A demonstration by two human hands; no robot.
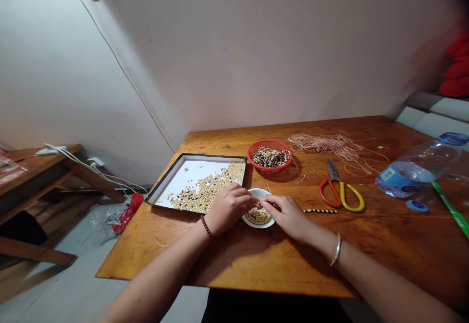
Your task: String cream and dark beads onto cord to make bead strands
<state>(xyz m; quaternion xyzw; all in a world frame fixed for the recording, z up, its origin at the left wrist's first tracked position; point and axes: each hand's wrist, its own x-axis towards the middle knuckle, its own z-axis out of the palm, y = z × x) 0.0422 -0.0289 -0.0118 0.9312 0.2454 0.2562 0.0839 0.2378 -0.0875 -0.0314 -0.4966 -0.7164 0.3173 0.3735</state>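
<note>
My left hand and my right hand meet fingertip to fingertip above a small white bowl. Both are pinched closed; what sits between the fingers is too small to make out. Cream-coloured beads lie inside the bowl. A strand of alternating black and cream beads stretches over the table to the right of my right hand. Beside my left hand, a shallow black-edged tray with a white bottom holds many loose cream and dark beads.
Behind the bowl stands a red basket of strung beads. Farther right lie a tangle of pale pink cord, scissors with red and yellow handles, a tilted plastic bottle and a blue cap. The wooden table meets a wall.
</note>
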